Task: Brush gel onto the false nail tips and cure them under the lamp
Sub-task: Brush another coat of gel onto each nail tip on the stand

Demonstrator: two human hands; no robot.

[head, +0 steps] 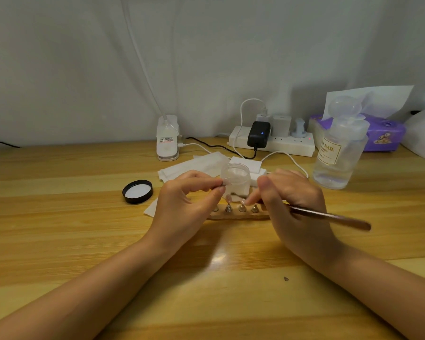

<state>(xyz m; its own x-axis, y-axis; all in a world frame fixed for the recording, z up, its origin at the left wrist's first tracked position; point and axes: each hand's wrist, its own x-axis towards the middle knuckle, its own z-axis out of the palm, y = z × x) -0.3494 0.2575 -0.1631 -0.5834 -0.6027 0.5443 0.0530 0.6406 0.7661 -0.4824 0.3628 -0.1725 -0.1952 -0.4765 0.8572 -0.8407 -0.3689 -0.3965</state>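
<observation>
**Gel going onto a tip held up off the stand**

I have my left hand raised just in front of the open jar, its thumb and forefinger pinched together on something small at their tips. I take it for one false nail tip on its little holder, lifted so the brush can reach it, though it is too small and blurred to be sure. My right hand is curled around the brush, held like a pen with the handle trailing out to the right; the bristle end points left toward the pinched piece, and I cannot tell whether it touches.

The other false nail tips sit upright on metal pegs along the wooden stand, directly below both hands, which keeps their coated faces off the worktop. The jar's black lid lies to the left, inside up, out of the way. White wipes lie behind the jar, I judge for cleaning bristles. The white clip-on lamp stands at the back left, well apart from the stand, so curing is not yet under way.
</observation>
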